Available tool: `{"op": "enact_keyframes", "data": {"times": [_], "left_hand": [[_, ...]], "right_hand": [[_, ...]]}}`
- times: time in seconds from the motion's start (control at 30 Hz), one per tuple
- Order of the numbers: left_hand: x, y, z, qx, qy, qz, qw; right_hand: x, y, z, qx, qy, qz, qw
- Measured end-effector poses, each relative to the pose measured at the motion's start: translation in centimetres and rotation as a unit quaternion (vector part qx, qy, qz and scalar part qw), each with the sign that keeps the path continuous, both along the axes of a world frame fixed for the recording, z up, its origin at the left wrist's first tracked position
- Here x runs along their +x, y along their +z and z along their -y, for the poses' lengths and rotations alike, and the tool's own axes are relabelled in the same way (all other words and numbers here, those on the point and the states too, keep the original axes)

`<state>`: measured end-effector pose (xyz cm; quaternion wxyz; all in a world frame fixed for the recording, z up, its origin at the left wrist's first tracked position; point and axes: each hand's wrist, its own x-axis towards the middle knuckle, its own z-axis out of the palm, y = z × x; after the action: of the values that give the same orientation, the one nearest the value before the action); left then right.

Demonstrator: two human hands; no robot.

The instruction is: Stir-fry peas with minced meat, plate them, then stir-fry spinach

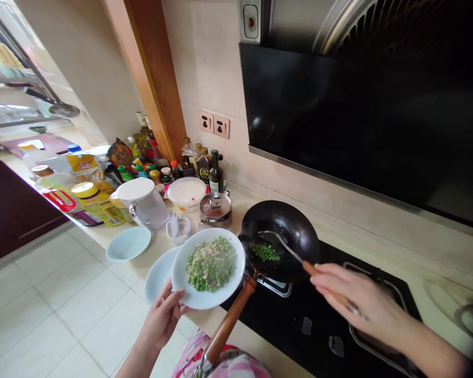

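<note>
My left hand (167, 310) grips the rim of a white plate (230, 291), thumb on top. Green peas with bits of minced meat (211, 265) are heaped on it. The plate is held up beside the black wok (295, 231). My right hand (350, 294) is closed round the wooden handle of a spatula (308, 268), whose metal end reaches into the wok. A small pile of green peas (265, 252) lies in the wok near that end. The wok's wooden handle (232, 315) points toward me, with neither hand on it.
A second white plate (157, 275) and a pale bowl (129, 244) stand at the counter's edge. Behind are a clear pitcher (147, 205), a lidded steel pot (216, 210) and several sauce bottles (215, 173). The black range hood (362, 121) hangs over the gas stove (287, 320).
</note>
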<state>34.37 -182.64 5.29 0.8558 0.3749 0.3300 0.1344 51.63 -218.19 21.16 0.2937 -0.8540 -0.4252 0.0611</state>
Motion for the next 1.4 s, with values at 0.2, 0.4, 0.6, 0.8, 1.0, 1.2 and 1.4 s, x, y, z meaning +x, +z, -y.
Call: {"op": "enact_keyframes", "data": {"times": [0.2,0.4,0.6,0.8,1.0,1.2,1.4], "left_hand": [[0.1,0.5,0.2,-0.014,0.016,-0.016,1.000],[-0.1,0.4,0.1,-0.006,0.027,-0.017,0.999],[-0.1,0.3,-0.3,0.011,0.011,-0.011,1.000],[-0.1,0.4,-0.4,0.031,0.005,-0.003,1.000],[0.8,0.8,0.1,0.029,-0.003,0.005,1.000],[2.5,1.6,0.8,0.027,-0.032,0.018,0.999],[5.0,2.0,2.0,0.020,-0.084,0.049,0.995]], "right_hand": [[10.0,2.7,1.7,0.084,-0.401,-0.176,0.895],[12.2,-1.7,3.3,0.199,-0.482,-0.357,0.775],[10.5,-9.1,3.8,0.338,-0.428,-0.469,0.695],[8.6,-13.5,4.0,0.439,-0.398,-0.494,0.636],[5.8,-15.7,2.0,0.509,-0.386,-0.471,0.608],[4.7,-12.6,2.1,0.518,-0.403,-0.425,0.624],[4.2,-4.6,4.8,0.478,-0.418,-0.366,0.680]]}}
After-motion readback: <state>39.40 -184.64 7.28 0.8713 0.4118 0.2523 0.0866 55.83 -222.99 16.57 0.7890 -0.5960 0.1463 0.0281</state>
